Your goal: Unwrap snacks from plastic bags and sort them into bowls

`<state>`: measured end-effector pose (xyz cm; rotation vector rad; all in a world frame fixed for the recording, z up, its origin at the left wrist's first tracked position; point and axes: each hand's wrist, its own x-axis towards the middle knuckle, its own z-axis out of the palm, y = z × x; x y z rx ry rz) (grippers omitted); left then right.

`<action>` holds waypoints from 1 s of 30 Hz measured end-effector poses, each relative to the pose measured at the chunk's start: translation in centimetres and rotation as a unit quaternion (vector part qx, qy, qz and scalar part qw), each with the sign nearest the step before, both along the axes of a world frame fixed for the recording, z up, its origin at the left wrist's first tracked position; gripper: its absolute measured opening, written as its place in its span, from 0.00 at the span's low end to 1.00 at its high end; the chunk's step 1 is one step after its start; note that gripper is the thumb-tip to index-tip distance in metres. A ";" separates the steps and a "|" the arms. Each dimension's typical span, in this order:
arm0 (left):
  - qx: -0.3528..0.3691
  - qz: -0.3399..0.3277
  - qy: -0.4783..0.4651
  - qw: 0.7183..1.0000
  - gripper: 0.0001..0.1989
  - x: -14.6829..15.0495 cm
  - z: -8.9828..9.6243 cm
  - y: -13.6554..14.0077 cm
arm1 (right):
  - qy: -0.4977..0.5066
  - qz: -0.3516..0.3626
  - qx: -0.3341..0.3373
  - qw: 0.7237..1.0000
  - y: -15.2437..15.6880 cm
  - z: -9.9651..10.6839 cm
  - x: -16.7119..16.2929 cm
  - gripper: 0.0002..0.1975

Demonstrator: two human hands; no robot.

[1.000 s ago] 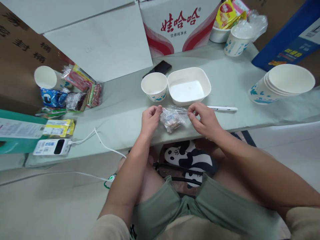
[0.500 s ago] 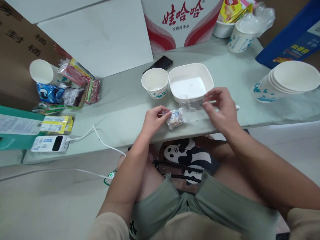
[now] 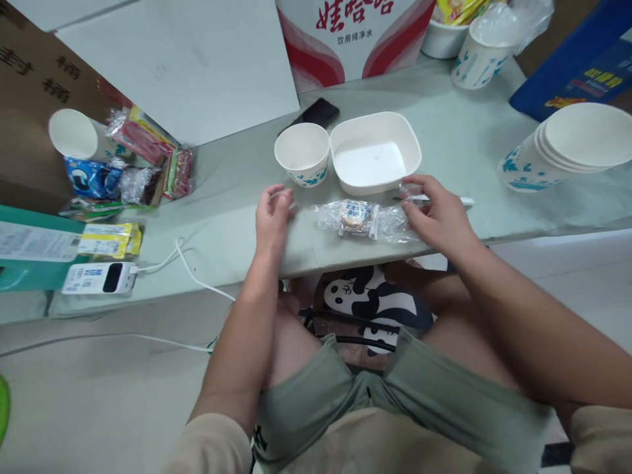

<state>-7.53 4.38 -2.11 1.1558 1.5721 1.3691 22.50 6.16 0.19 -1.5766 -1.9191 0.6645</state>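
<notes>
A small snack packet (image 3: 357, 218) with blue print lies near the table's front edge. Clear plastic wrapper (image 3: 395, 222) spreads from it on both sides. My left hand (image 3: 273, 217) is apart from the packet, to its left, with loosely bent fingers and nothing seen in them. At the wrapper's right end, my right hand (image 3: 437, 214) has clear plastic between thumb and fingers. A white paper cup (image 3: 302, 155) with blue leaf print and a white rectangular bowl (image 3: 375, 153) stand side by side behind the packet. A white utensil (image 3: 461, 201) lies partly behind my right hand.
Stacked paper cups (image 3: 553, 155) lie tilted at the right. A phone (image 3: 318, 113) rests behind the cup. Several snack packs (image 3: 143, 171) are heaped at the left near a white power bank (image 3: 99, 278) with a cable. Cartons (image 3: 355, 52) line the back.
My left hand has let go of the snack packet and moved left. The packet now lies flatter, slightly to the right, with its wrapper spread out. My right hand stays near the wrapper's right end.
</notes>
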 end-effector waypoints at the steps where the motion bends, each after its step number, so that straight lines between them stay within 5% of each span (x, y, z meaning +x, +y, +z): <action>1: 0.045 -0.055 0.072 0.995 0.26 0.0 -0.1 -0.2 | -0.032 -0.005 0.040 0.999 0.0 0.1 0.2 0.22; 3: 0.114 -0.174 0.216 0.954 0.31 0.4 -0.2 -0.4 | -0.094 -0.031 0.137 0.986 -0.2 0.5 0.4 0.23; 5: 0.147 -0.231 0.300 0.914 0.23 0.8 -0.5 -0.4 | -0.129 -0.033 0.215 0.967 -0.6 1.0 0.3 0.22; 7: 0.167 -0.229 0.313 0.906 0.12 1.4 -0.7 -0.3 | -0.139 0.049 0.243 0.959 -1.3 1.1 -0.3 0.17; 10: 0.180 -0.218 0.280 0.918 0.10 2.1 -0.7 -0.1 | -0.152 0.247 0.220 0.931 -2.8 0.2 -1.9 0.11; 13: 0.193 -0.217 0.286 0.913 0.10 2.9 -0.5 0.0 | -0.169 0.341 0.213 0.900 -4.0 -1.1 -3.7 0.12; 17: 0.177 -0.178 0.248 0.936 0.06 4.0 0.1 0.0 | -0.146 0.308 0.215 0.915 -4.2 -1.1 -4.2 0.13; 21: 0.067 -0.054 0.114 0.990 0.09 4.4 0.7 0.2 | -0.113 0.224 0.189 0.949 -3.2 -0.7 -3.2 0.13; 24: -0.015 0.009 0.011 1.000 0.10 4.0 0.9 0.5 | -0.109 0.177 0.159 0.965 -2.4 -1.4 -2.5 0.15; 27: -0.018 -0.020 0.031 0.999 0.10 3.4 1.3 0.3 | -0.113 0.157 0.144 0.970 -1.7 -2.0 -2.3 0.14; 30: 0.059 -0.118 0.184 0.974 0.09 2.9 1.8 -0.1 | -0.109 0.167 0.136 0.970 -1.3 -1.7 -2.4 0.14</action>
